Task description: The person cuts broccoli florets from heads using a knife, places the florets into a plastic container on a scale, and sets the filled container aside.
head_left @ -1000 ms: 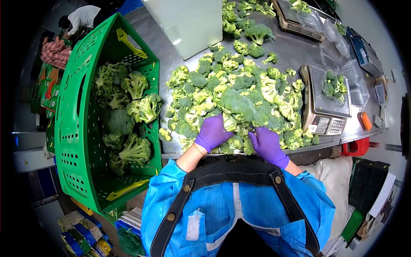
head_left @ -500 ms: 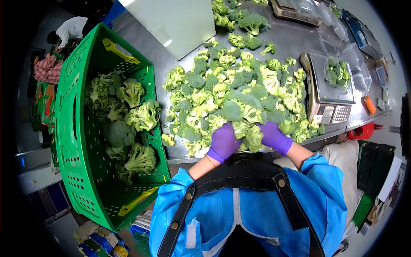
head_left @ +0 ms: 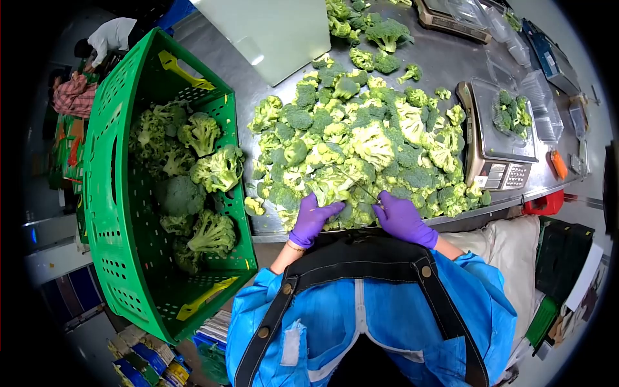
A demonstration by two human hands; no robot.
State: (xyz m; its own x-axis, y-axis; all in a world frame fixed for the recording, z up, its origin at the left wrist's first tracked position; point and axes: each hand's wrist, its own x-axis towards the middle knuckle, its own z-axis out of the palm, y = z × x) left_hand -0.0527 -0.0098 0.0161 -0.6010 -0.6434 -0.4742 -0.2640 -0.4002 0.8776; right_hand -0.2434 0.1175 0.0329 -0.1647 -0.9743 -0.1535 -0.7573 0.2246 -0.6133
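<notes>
Purple gloves cover both of my hands at the near edge of the metal table. My left hand [head_left: 312,220] is closed around the near side of a broccoli head [head_left: 333,183], its cut stalk side facing up. In my right hand [head_left: 404,219] is a small knife [head_left: 362,187], its thin blade pointing up and left over that broccoli. The knife's handle is hidden in my fingers. A large pile of broccoli florets [head_left: 373,143] spreads out just beyond both hands.
Left of the table stands a green crate [head_left: 103,213] with several broccoli heads. To the right is a scale [head_left: 500,169] bearing a tray of florets [head_left: 512,115]. A pale board [head_left: 271,39] stands at the back, and an orange object [head_left: 558,165] lies far right. Two people are far left.
My hands have moved apart, the left one shifting left. The broccoli between them is now turned stalk side up, and the knife blade has come into view.
</notes>
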